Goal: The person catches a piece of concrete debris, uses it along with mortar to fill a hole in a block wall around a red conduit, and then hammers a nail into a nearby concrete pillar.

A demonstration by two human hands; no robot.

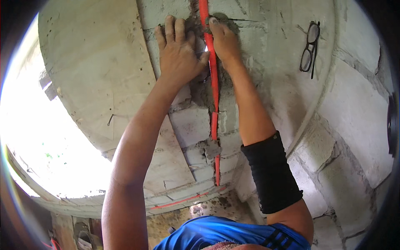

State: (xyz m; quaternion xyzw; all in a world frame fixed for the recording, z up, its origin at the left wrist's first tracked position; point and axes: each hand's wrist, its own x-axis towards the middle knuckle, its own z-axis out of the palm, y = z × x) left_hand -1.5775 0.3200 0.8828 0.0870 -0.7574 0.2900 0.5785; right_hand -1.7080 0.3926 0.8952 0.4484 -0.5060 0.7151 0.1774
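Observation:
A red corrugated conduit [214, 81] runs down a groove in the block wall [189, 125], with grey mortar [201, 93] around it. Left of the conduit, my left hand [178, 56] lies against the wall, its fingers spread and its thumb stretched toward the tube. On the other side, my right hand [226, 43] is curled close against the conduit, with its thumb tip by a smear of wet mortar. Most of the right hand's fingers are hidden, so what they hold cannot be made out. Lower down, a mortar patch [212, 148] covers part of the conduit.
A pale board [91, 54] covers the wall at left, with a nail [110, 119] sticking out. Beyond it is a bright opening [54, 141]. Eyeglasses [308, 49] hang on the right wall surface. Large stone-like blocks [354, 112] form the far right. Another red tube [179, 203] runs low along the wall.

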